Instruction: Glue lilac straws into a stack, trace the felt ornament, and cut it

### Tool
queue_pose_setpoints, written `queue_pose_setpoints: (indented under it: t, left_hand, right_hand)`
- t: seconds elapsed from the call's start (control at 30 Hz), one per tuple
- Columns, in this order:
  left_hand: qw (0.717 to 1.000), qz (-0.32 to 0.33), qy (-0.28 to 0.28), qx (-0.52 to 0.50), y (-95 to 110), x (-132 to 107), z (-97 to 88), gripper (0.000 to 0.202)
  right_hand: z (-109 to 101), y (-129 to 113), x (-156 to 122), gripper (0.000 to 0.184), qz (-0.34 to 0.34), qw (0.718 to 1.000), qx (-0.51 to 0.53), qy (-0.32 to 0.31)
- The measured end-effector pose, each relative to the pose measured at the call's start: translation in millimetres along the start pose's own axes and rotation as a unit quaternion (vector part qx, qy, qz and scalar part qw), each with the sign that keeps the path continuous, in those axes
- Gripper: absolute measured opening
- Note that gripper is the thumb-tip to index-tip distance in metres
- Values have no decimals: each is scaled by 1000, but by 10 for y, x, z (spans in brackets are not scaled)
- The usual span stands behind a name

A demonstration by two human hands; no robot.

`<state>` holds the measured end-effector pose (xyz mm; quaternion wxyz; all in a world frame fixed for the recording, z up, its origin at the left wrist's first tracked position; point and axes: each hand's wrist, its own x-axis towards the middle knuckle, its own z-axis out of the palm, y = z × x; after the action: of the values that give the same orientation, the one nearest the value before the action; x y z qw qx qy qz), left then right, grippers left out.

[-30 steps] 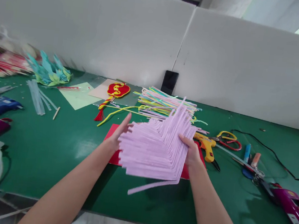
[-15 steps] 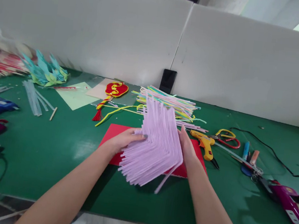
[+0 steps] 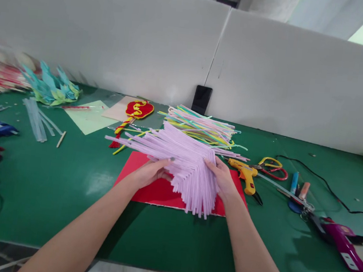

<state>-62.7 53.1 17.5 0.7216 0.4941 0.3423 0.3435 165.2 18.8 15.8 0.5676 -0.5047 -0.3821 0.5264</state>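
The left hand (image 3: 149, 173) and right hand (image 3: 224, 179), each grip closed, hold one lilac pipe-cleaner bundle (image 3: 187, 156) above one red board (image 3: 159, 195) on the tabletop (image 3: 168, 240), with one phone (image 3: 202, 99) behind and one yellow glue gun (image 3: 247, 176) alongside.

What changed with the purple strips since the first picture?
The purple strips turned counterclockwise: their corner swung from lower right to upper right, some ends now pointing down. The left hand now has its thumb over them; the right hand still holds on. The red sheet, glue gun and phone stayed put.
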Motion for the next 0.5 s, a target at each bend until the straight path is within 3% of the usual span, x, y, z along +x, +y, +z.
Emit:
queue_pose_setpoints:
  t: [0.17,0.3,0.4,0.5]
  left_hand:
    - [981,-38,-151,113,116,-75,-89,35]
    - [923,-79,-323,195,192,-74,-120,34]
    - [873,-121,-433,189,73,-81,-60,47]
    - [849,-141,-483,163,-117,-97,33,66]
  right_hand:
    - [-131,11,41,40,-15,990,-141,-22]
    - [-87,-16,16,35,-57,969,-236,-39]
    - [-36,-28,3,37,-96,952,-289,-34]
    - [-43,20,33,42,-134,932,-335,-5]
